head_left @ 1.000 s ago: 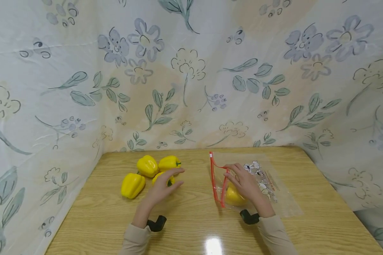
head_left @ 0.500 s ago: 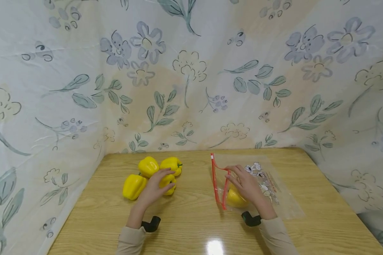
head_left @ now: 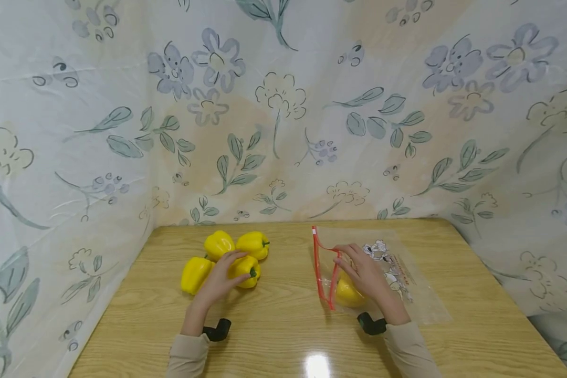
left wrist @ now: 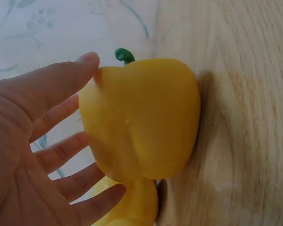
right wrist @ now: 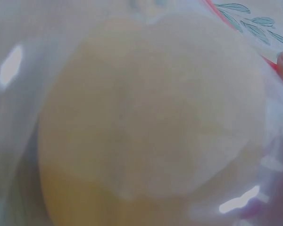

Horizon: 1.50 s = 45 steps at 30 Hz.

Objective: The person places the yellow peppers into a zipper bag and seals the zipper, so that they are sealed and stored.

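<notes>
Evidently the bagging has barely begun: one bagged pepper (head_left: 348, 294) lies inside the clear bag (head_left: 420, 296), whose red rim (head_left: 334, 282) the right hand (head_left: 365, 270) pinches, its mouth parted. The left hand (head_left: 217, 281), fingers spread, reaches around a loose pepper (head_left: 242, 268); contact is unclear. Beside it sits the leftmost pepper (head_left: 195, 273); farther back, two rear peppers (head_left: 252, 244) bring those left to four.

floral cloth (head_left: 283, 131): behind and both sides | wood-grain table (head_left: 274, 325): bright glare (head_left: 317, 364), near side
</notes>
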Available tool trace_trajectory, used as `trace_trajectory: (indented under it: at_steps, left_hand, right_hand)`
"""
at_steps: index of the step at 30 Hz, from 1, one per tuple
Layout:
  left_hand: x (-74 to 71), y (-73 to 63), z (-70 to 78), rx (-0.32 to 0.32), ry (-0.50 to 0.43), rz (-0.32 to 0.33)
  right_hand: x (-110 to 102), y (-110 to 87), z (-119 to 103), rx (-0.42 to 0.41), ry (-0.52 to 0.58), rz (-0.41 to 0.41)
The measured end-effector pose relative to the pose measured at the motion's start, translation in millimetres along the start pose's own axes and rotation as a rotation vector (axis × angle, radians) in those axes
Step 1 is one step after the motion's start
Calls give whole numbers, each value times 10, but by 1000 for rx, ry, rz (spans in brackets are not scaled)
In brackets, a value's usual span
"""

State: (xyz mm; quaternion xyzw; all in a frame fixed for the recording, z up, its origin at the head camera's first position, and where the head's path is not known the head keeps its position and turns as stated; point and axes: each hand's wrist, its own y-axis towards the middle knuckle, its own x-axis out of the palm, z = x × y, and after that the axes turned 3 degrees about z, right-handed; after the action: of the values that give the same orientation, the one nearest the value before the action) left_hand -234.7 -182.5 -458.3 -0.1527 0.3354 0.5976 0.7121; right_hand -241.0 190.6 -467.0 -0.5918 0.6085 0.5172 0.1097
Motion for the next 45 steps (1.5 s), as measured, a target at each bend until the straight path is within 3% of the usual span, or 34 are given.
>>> trace_trajectory:
  at_steps: [10,23,33,45]
  left_hand:
    - [-33,10,-98,-26,-4,-34]
    - [-29,76,-162,13,-19,-40]
    - [41,90,-137,-18,15,-15]
    - [105,119,-111,-25,-42,-42]
  right_hand:
    - [-10,9,-15,-1,-23,1]
    - [21,5,8,12,-31,10]
    - [23,36,8,1,-25,5]
    - [42,57,10,-20,-22,9]
